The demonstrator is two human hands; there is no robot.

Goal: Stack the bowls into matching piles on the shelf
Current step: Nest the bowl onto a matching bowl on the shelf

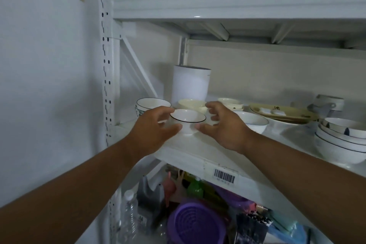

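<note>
The bowl stack [342, 140] runs off the right edge; the lower-shelf clutter [198, 214] is too blurred to identify.
</note>
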